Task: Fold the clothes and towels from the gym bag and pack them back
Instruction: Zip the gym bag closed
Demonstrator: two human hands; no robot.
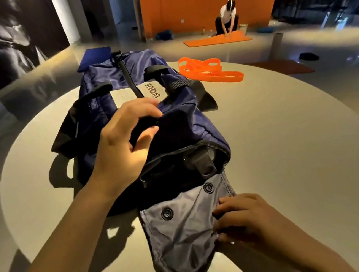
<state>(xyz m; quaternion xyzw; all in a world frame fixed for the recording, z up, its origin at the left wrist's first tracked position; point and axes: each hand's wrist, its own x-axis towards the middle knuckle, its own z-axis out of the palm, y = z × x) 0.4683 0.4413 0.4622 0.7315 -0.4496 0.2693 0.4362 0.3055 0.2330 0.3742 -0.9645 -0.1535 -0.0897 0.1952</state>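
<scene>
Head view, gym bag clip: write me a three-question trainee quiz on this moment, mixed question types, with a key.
1. True or false: the end flap of the navy gym bag is folded open toward the camera, grey lining up.
2. Multiple choice: what lies on the round table beyond the bag? A) a white towel B) orange straps C) a pair of shoes
3. Short answer: which hand touches the flap, and where is the other?

Key
1. True; two black snaps show on the lining.
2. B
3. The right hand rests on the flap's right edge; the left hand is on top of the bag, near the zip.
</scene>
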